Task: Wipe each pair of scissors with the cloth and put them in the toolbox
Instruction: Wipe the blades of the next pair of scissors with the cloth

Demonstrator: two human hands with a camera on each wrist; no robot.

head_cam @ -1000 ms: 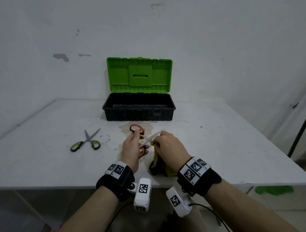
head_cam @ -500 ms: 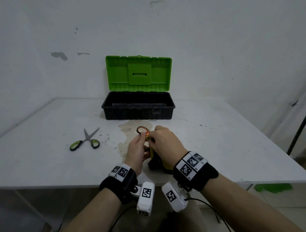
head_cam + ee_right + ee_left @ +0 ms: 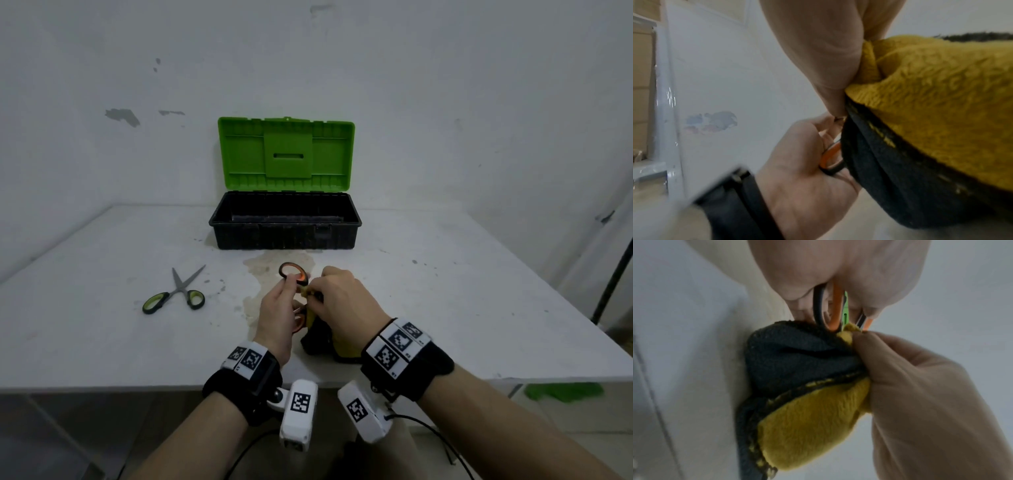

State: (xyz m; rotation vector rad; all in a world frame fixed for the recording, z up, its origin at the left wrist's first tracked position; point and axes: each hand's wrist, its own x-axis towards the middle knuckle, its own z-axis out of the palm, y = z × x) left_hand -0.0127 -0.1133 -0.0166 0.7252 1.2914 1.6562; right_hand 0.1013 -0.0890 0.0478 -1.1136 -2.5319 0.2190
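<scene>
Right hand [image 3: 342, 301], moved from blade tip to pivot, pinches cloth [image 3: 809, 399] around orange scissors [image 3: 293, 272] gripped by left hand [image 3: 277, 315] above worktop [image 3: 102, 325], toolbox [image 3: 284, 236] at 12 o'clock: keep handles steady, draw cloth tipward

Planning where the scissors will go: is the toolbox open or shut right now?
Open. The toolbox has its green lid standing upright at the back, and its black inside shows no scissors.
</scene>
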